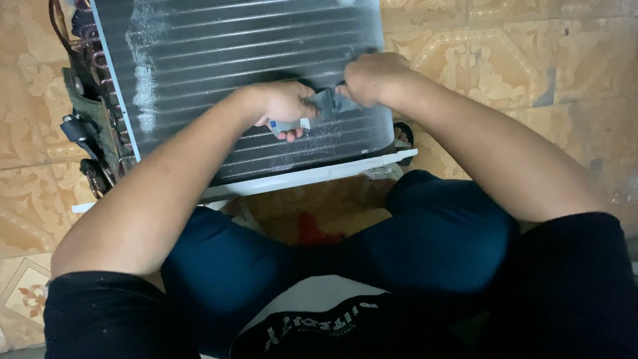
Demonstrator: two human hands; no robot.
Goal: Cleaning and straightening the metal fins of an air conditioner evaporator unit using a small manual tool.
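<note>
Bare forearms, left hand (282, 106) and right hand (372, 78) ungloved. Short black sleeves (100, 312) at the near corners. Dark teal trousers (438, 233) over both knees. Black shirt hem (319, 329) with pale lettering nearest.

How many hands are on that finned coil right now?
2: the left hand at the finned coil's middle, the right hand beside it; both grip a small grey piece.

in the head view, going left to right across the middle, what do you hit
copper tubing and fittings → white frost streak on the dark finned coil → left hand → grey strip → right hand → patterned floor tiles
</note>
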